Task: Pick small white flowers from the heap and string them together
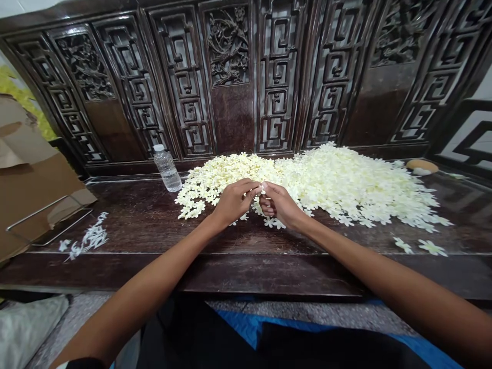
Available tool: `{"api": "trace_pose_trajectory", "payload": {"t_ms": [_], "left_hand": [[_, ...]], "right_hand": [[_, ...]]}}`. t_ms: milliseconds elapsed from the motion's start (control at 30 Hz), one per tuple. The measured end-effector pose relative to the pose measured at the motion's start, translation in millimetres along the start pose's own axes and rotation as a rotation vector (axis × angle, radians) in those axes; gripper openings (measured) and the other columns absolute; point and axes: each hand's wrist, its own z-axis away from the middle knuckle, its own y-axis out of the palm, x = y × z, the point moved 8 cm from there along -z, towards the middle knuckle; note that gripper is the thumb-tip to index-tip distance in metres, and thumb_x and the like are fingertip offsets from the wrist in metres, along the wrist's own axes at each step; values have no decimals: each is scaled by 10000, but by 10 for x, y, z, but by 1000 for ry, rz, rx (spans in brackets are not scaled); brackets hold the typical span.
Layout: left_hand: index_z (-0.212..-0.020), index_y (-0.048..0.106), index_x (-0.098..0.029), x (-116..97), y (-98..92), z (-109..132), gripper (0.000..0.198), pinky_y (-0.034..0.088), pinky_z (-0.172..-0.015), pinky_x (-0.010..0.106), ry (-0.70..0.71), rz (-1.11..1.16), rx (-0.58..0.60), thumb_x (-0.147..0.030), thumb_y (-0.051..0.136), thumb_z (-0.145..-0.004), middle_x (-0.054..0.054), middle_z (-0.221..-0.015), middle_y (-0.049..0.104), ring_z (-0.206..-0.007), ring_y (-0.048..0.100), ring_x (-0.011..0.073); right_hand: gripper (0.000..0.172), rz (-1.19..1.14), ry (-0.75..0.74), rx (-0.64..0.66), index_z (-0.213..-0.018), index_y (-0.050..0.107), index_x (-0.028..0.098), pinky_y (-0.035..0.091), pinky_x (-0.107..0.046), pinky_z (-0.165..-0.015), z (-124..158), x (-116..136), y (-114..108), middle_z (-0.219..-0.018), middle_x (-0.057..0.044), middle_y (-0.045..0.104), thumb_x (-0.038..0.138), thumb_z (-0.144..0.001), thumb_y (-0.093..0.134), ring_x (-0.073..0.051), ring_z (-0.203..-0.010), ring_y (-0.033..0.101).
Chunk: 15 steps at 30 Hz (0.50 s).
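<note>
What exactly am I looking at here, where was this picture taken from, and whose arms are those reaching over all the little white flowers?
There is no machine here, only a person working with bare hands. The single picture comes from a camera worn on that person's head, looking forward and down, so those arms are the wearer's own. The left hand and right hand meet, and their fingers pinch what looks like a single flower. Beside them lies a large pile of small cream-white flowers on a dark wooden bench with a carved lattice back. A clear plastic water bottle stands near the pile, and a small cluster of white flowers lies to the left.
</note>
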Motion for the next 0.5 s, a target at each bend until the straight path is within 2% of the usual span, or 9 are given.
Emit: {"api": "trace_pose_trajectory", "payload": {"t_ms": [133, 333, 500], "left_hand": [[-1227, 757, -159, 14, 70, 3, 348, 498, -775, 305, -2, 35, 19, -333, 499, -1072, 93, -929, 713, -832, 643, 186], [-1267, 743, -175, 28, 60, 7, 332, 469, -758, 283, 41, 52, 23, -299, 510, -1067, 92, -962, 688, -853, 623, 180], [-1283, 735, -181, -18, 42, -6, 318, 454, -764, 281, 66, 83, 43, -257, 526, -1056, 90, -966, 670, -865, 606, 179]], "right_hand": [[476, -32, 103, 18, -918, 467, 241, 230, -224, -437, 1, -105, 6, -630, 68, 403, 646, -872, 714, -86, -468, 324], [466, -67, 186, 88, -993, 465, 260, 217, -218, -462, 36, -99, 64, -664, 54, 423, 649, -881, 697, -96, -497, 342], [386, -56, 148, 76, -1007, 505, 243, 209, -218, -474, 57, -39, 35, -647, 78, 360, 516, -882, 747, -79, -507, 294]]}}
